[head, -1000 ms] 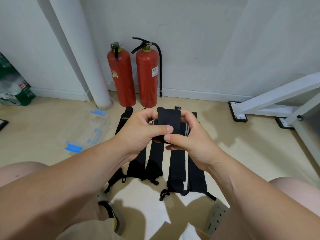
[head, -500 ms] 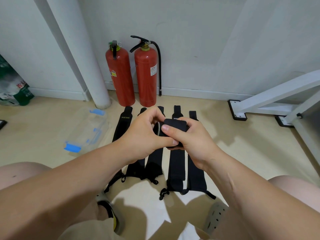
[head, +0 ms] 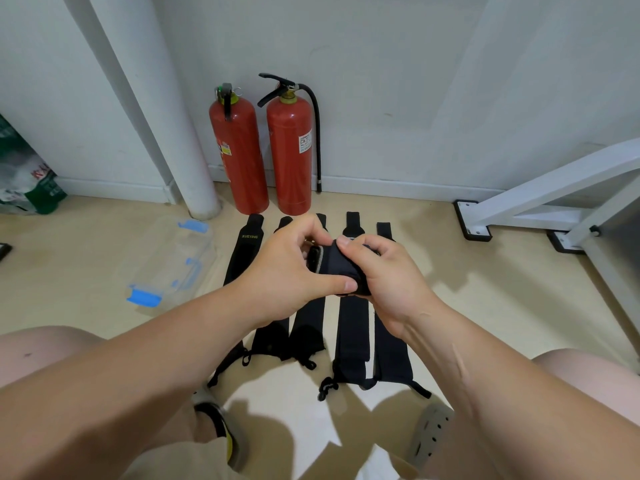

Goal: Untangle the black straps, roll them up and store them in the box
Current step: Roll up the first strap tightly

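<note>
5 straps [head: 349, 327] lie side by side on the floor [head: 467, 306]; box [head: 173, 268] left; 2 extinguishers [head: 270, 154] behind.

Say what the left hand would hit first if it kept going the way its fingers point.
The left hand points rightward at the rolled black fabric strap, which it already grips; just beyond is the right hand. Depth is unclear, but nothing else intervenes.

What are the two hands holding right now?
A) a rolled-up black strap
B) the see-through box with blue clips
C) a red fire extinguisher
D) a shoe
A: the left hand and right hand both pinch a rolled-up black strap between them, above the flat straps lying on the floor.
</note>
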